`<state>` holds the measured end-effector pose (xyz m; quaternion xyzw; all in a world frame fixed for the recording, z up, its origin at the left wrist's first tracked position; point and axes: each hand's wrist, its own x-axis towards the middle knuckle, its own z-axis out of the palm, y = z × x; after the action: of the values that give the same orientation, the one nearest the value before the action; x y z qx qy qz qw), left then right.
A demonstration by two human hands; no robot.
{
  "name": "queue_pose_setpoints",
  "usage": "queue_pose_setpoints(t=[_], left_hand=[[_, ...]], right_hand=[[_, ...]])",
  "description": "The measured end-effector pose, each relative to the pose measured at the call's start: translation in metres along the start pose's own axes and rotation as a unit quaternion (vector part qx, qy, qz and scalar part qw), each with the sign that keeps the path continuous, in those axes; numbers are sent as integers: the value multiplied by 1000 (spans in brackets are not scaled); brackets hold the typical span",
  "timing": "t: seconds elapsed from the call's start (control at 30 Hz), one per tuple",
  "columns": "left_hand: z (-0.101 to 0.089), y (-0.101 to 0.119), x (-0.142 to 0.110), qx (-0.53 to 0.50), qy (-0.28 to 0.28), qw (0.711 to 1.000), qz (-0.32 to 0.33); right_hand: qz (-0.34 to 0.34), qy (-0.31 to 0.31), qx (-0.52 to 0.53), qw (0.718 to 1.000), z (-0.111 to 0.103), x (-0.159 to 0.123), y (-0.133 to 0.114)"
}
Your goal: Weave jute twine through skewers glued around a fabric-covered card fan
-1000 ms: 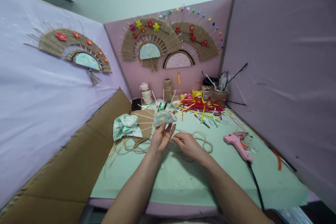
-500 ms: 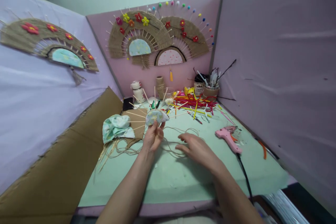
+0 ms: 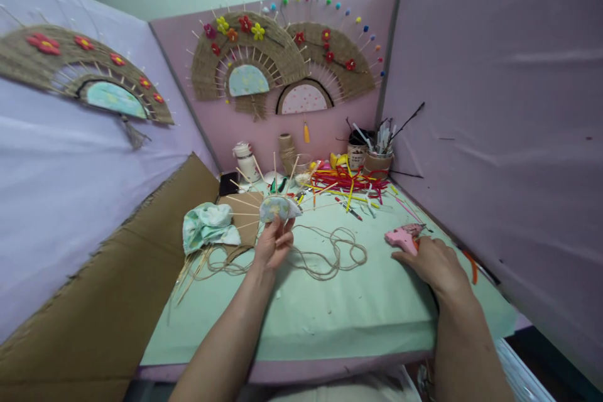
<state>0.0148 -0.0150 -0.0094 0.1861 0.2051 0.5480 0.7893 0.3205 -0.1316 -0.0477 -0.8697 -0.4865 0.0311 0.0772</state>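
Note:
My left hand (image 3: 274,244) grips a small half-round fan piece (image 3: 276,208) by its lower edge, thumb in front. It is covered in pale patterned cloth, and thin wooden sticks (image 3: 246,201) spread out from it like rays. At the right, my right hand (image 3: 436,264) has its fingers and thumb around the handle of a pink hot glue gun (image 3: 401,239), which lies on the table. The hand covers most of that handle. Loose twine (image 3: 336,254) lies in loops between my hands.
Crumpled green cloth (image 3: 207,226) and brown cardboard (image 3: 247,208) lie to the left. Behind stand a white bottle (image 3: 245,160), a twine spool (image 3: 286,152) and red pipe cleaners (image 3: 346,183). A pot of sticks (image 3: 378,164) is at the back right. Finished fans (image 3: 247,53) hang on the panels.
My right hand has moved right from above the twine to the glue gun and closed round its handle. My left hand still holds the fan piece in nearly the same spot.

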Motion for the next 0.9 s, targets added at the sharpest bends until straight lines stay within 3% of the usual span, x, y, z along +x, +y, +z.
queue_pose_setpoints(t=[0.17, 0.3, 0.47, 0.63, 0.9], left_hand=[[-2, 0, 0, 5, -22, 1000, -9], [-3, -1, -1, 3, -39, 999, -5], [-3, -2, -2, 5, -52, 999, -6], [-1, -3, -5, 30, -71, 997, 7], [-2, -5, -8, 59, -94, 994, -1]], right_hand=[[-17, 35, 41, 998, -10, -2, -6], [-87, 107, 233, 963, -39, -22, -13], [-126, 46, 502, 854, -63, -57, -30], [-187, -38, 601, 776, -62, -83, -60], [-220, -85, 620, 748, -54, -96, -88]])
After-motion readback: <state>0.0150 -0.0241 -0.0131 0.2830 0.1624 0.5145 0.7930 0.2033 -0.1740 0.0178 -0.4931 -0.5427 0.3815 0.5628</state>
